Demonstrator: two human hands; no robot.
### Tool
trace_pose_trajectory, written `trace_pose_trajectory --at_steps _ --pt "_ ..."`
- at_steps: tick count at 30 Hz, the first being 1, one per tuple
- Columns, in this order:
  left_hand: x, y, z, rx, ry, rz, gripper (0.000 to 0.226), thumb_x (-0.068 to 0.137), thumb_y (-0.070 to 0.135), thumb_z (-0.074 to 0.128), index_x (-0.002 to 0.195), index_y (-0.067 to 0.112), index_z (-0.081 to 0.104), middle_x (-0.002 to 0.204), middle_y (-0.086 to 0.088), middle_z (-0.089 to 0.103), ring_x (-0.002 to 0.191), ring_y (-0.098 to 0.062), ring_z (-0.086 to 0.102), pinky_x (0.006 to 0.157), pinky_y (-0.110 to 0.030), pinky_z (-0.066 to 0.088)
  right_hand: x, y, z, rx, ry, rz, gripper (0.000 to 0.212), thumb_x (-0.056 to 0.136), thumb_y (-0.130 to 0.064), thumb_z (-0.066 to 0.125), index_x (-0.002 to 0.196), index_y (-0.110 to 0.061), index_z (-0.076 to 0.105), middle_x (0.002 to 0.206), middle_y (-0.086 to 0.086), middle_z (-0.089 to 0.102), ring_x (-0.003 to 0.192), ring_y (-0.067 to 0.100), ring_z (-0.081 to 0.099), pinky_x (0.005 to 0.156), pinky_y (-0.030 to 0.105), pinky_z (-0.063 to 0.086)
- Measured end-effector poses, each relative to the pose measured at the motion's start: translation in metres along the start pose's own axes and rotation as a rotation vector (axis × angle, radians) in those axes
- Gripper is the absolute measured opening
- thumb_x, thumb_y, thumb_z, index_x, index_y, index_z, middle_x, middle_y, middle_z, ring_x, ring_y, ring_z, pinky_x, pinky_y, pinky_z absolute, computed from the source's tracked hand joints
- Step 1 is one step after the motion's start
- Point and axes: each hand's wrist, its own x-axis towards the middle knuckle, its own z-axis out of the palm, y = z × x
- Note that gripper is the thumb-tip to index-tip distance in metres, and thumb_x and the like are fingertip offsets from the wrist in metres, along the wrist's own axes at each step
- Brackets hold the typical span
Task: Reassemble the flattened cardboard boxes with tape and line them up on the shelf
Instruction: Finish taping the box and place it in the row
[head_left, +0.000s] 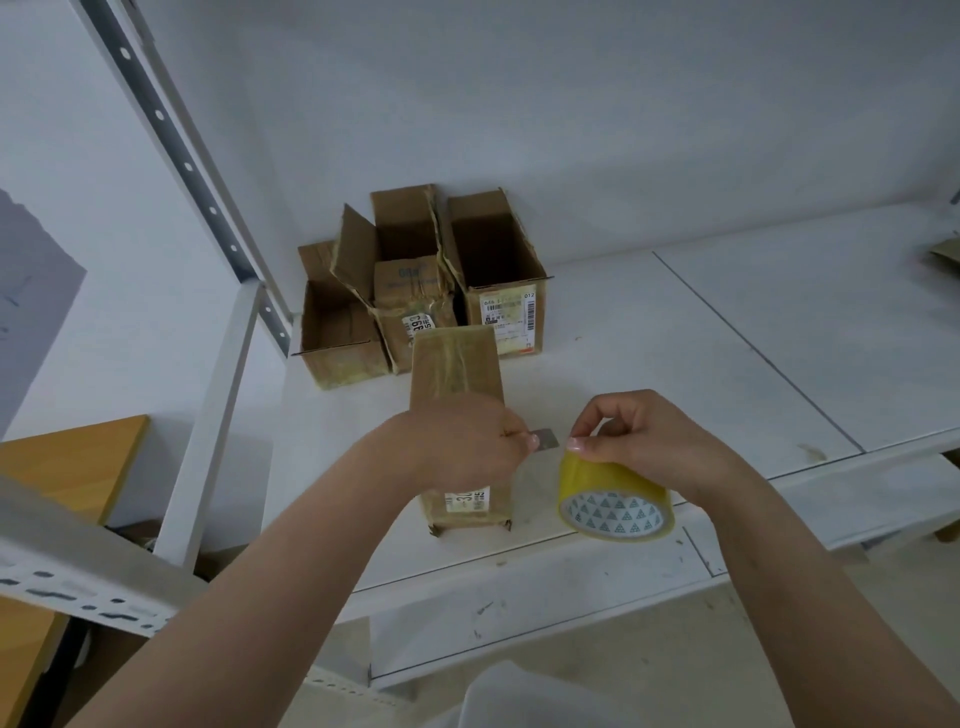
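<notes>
The box being taped (457, 415) lies on the shelf (675, 332), nr the front edge. It is pressed down by the left hand (457, 447), whose grip is pinched on a small grey blade (544, 439). The tape roll (613, 499) is held in the right hand (639, 441), fingers curled round its rim. Box judged light, thin-walled, easily crushed; best held by edges/corners. Tape: sticky, slick-backed. Three open boxes (415, 280) are lined up at the back, w/ nothing seen inside.
</notes>
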Motion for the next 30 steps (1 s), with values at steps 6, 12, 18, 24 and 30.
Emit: trace_pose_trajectory --at_steps 6,12,18,24,30 --pt "0.019 0.016 0.005 0.252 -0.031 -0.127 0.039 0.105 0.026 0.032 0.078 0.01 0.054 0.074 -0.002 0.049 0.077 -0.02 0.051 0.068 -0.03 0.041 -0.007 -0.005 0.003 -0.064 0.112 -0.061 0.01 0.081 -0.029 0.075 0.073 -0.029 0.07 0.068 -0.005 0.068 0.062 0.008 0.064 0.055 0.018 0.045" --pt "0.021 0.02 0.011 0.341 0.014 -0.177 0.038 0.102 0.025 0.035 0.067 0.014 0.047 0.071 -0.001 0.047 0.069 -0.018 0.049 0.066 -0.032 0.04 -0.011 -0.004 0.011 0.024 0.129 -0.029 0.013 0.083 -0.025 0.074 0.071 -0.026 0.068 0.072 -0.001 0.068 0.066 0.014 0.066 0.053 0.022 0.051" --pt "0.019 0.018 0.008 0.33 0.016 -0.174 0.044 0.105 0.032 0.029 0.068 0.014 0.046 0.072 -0.002 0.047 0.074 -0.02 0.05 0.068 -0.033 0.04 -0.012 0.001 0.015 0.252 0.076 0.055 0.014 0.082 -0.022 0.075 0.069 -0.02 0.069 0.067 0.004 0.068 0.049 0.009 0.062 0.044 0.021 0.047" --pt "0.016 0.013 0.005 0.234 0.05 -0.1 0.046 0.106 0.037 0.028 0.072 0.014 0.051 0.074 -0.001 0.052 0.076 -0.02 0.055 0.078 -0.035 0.047 -0.013 0.02 0.015 0.33 0.088 0.147 0.015 0.081 -0.02 0.076 0.069 -0.018 0.068 0.058 -0.001 0.064 0.046 0.007 0.057 0.043 0.02 0.045" --pt "0.015 -0.006 0.008 -0.105 0.228 -0.139 0.036 0.101 0.045 0.044 0.084 0.016 0.056 0.077 0.003 0.061 0.07 -0.012 0.058 0.07 -0.028 0.049 -0.014 0.036 0.003 0.283 0.182 0.194 0.014 0.081 -0.019 0.077 0.072 -0.014 0.068 0.066 0.002 0.064 0.049 0.01 0.059 0.045 0.021 0.048"
